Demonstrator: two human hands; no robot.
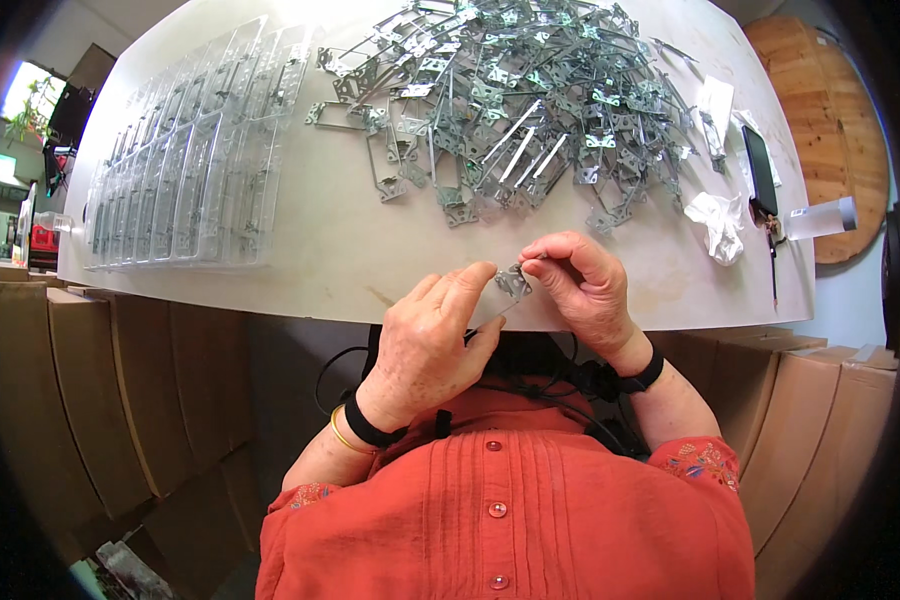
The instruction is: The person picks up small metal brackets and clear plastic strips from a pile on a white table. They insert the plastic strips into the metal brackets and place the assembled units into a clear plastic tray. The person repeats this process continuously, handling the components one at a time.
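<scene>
Close to the table's near edge, both hands hold a small grey metal bracket (513,282) with holes and a thin arm. My left hand (428,340) is closed on its left side, thumb below and fingers above. Pinched at the upper right of the same piece is my right hand (585,290), with thumb and forefinger together. The fingertips hide part of the bracket. Just beyond the hands lies a large tangled heap of similar metal brackets (530,100), with thin rods and perforated plates.
Clear plastic trays (185,190) with metal parts in their slots stand on the table's left. At right lie a crumpled white tissue (718,225), a dark phone (759,170) and a clear bottle (820,219). Cardboard boxes (95,390) flank me on both sides below the table (350,240).
</scene>
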